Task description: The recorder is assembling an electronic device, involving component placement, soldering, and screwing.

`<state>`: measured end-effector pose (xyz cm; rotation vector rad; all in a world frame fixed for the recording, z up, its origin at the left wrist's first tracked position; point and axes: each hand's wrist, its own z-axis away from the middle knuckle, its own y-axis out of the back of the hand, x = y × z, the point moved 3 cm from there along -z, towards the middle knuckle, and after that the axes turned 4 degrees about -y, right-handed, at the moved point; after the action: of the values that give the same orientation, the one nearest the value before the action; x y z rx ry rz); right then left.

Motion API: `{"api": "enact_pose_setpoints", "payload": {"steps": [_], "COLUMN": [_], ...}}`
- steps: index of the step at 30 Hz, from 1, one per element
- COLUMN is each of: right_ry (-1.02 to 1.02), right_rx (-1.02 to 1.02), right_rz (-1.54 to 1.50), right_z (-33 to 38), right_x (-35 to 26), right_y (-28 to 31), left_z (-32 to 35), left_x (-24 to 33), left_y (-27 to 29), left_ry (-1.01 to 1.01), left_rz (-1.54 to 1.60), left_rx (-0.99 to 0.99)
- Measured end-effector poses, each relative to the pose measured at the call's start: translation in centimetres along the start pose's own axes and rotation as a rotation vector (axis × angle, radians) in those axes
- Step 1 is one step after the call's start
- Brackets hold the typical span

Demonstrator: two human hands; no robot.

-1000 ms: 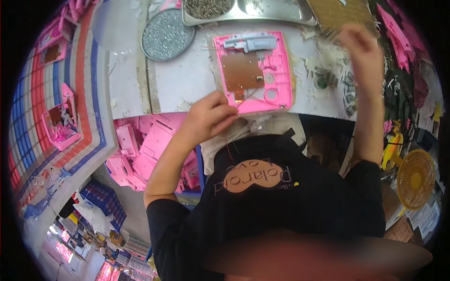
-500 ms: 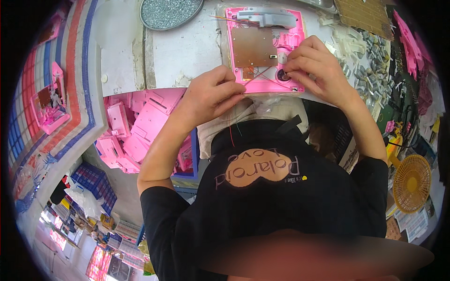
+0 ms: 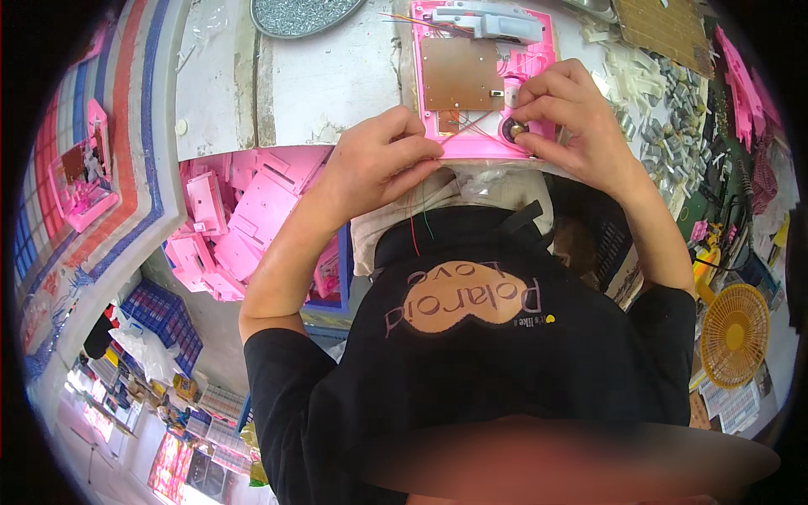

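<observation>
A pink plastic housing [image 3: 480, 150] lies at the table's front edge. Inside it are a brown circuit board [image 3: 461, 74], a grey plastic part [image 3: 497, 25] and thin coloured wires [image 3: 471, 126]. My left hand [image 3: 383, 160] is closed in a pinch at the housing's near left corner, on thin wires whose red and green ends hang below it. Over the housing's right side, my right hand [image 3: 576, 122] grips a small round black speaker [image 3: 507, 129] between thumb and fingers. Its fingers partly cover the speaker.
A round dish of screws [image 3: 305, 15] stands at the far left. Loose small metal and white parts [image 3: 673, 126] are heaped at the right. Below the table's left part, a blue crate [image 3: 343, 273] holds pink housings [image 3: 265, 210]. A yellow fan [image 3: 735, 335] is at the far right.
The whole view has shifted slightly, with the table higher in the picture. My right thumb and fingertips have parted a little at the speaker, and more of it shows. My left hand keeps its pinch.
</observation>
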<state>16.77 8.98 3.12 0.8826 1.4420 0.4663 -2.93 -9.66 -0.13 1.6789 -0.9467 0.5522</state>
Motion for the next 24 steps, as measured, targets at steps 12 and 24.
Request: {"api": "enact_pose_setpoints", "payload": {"steps": [12,24], "right_ry": [-0.028,0.062], "right_rx": [-0.055,0.291], "right_rz": [0.01,0.196], "right_z": [-1.5,-2.2], "right_x": [0.1,-1.2], "right_y": [0.4,-0.1], "left_z": [0.1,0.2], "left_x": [-0.1,0.3], "left_y": [0.0,0.0], "left_ry": [-0.006,-0.029], "left_rz": [-0.005,-0.037], "left_rx": [0.0,0.02]}}
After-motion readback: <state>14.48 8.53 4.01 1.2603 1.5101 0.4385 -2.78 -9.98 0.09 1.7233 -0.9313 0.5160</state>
